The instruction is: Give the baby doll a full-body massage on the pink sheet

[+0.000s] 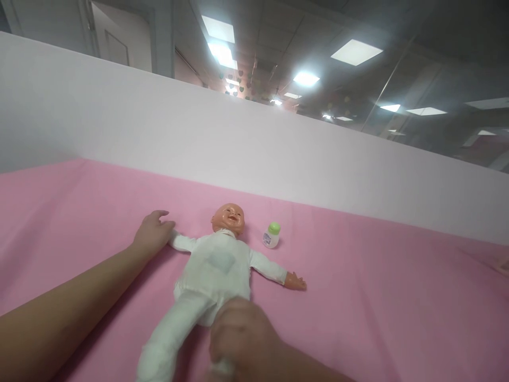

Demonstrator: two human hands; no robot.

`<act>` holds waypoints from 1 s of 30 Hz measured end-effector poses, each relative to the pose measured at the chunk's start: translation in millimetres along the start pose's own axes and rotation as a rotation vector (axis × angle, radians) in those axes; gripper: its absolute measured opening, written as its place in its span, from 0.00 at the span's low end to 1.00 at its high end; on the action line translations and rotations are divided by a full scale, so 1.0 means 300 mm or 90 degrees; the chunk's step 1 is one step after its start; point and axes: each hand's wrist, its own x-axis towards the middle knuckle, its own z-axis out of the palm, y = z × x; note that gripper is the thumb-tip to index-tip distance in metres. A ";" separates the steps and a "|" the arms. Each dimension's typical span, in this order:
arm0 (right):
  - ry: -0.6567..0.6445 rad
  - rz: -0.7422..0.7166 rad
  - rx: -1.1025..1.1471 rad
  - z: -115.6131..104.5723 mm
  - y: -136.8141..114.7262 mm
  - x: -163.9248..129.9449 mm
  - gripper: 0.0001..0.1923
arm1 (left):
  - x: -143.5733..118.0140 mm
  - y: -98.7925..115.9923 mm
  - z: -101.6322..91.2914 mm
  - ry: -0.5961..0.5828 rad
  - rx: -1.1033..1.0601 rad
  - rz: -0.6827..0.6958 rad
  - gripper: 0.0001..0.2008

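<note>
At the far left, we see a bare forearm (75,300) slanting up over the pink sheet (358,297) to the left hand (154,232). That hand lies over the end of the doll's outstretched arm (183,242), which points left and slightly up towards it. The doll's own hand is hidden there, so we cannot tell whether the fingers grasp it or just rest on it.

Next to it lies the doll (217,265), on its back in white clothing, in the middle of the sheet. Its long axis runs from the head (228,218), near the white panel (254,143), down towards us, with the leg on the left (163,339) slanting out to the lower left. The left hand is nearer the doll's shoulders, the right hand (242,331) nearer its hips.

The right hand, a little blurred, is clenched in front of the lower body. Pale fabric shows below the curled fingers, and we take it to be the doll's other leg, though the hand covers most of it. Farther right we find a small bottle with a green cap (271,236), upright beside the doll's head and above its other arm (274,268), which no hand touches.
</note>
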 end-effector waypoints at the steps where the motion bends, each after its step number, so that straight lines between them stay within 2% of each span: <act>1: 0.051 0.039 -0.008 -0.022 0.019 0.018 0.14 | -0.001 0.003 -0.002 -0.013 0.022 0.011 0.28; 3: 0.139 0.161 -0.044 -0.069 0.060 0.049 0.10 | -0.008 0.011 0.000 -0.035 0.064 0.036 0.26; 5: 0.165 0.305 -0.092 -0.109 0.101 0.063 0.10 | -0.024 0.021 0.007 -0.046 0.099 0.068 0.24; 8: 0.118 0.509 -0.116 -0.146 0.157 0.063 0.10 | -0.073 0.046 0.025 -0.023 0.197 0.192 0.21; 11: 0.071 0.617 -0.128 -0.158 0.188 0.060 0.10 | -0.152 0.087 0.035 0.009 0.270 0.361 0.19; 13: 0.057 0.634 -0.136 -0.155 0.189 0.060 0.17 | -0.212 0.120 0.033 -0.034 0.246 0.420 0.19; 14: 0.049 0.633 -0.135 -0.151 0.186 0.060 0.20 | -0.241 0.137 0.031 -0.085 0.228 0.432 0.19; 17: 0.022 0.614 -0.155 -0.137 0.171 0.058 0.29 | -0.307 0.176 0.021 -0.220 0.228 0.390 0.20; 20: -0.029 0.607 -0.160 -0.127 0.166 0.051 0.36 | -0.335 0.193 0.018 -0.251 0.244 0.325 0.23; 23: -0.085 0.599 -0.099 -0.128 0.169 0.046 0.40 | -0.338 0.197 0.022 -0.269 0.210 0.312 0.24; 27: -0.123 0.509 -0.005 -0.136 0.150 0.050 0.44 | -0.342 0.203 0.026 -0.302 0.125 0.301 0.25; 30: -0.143 0.478 0.011 -0.133 0.110 0.057 0.48 | -0.354 0.207 0.030 -0.354 0.001 0.224 0.26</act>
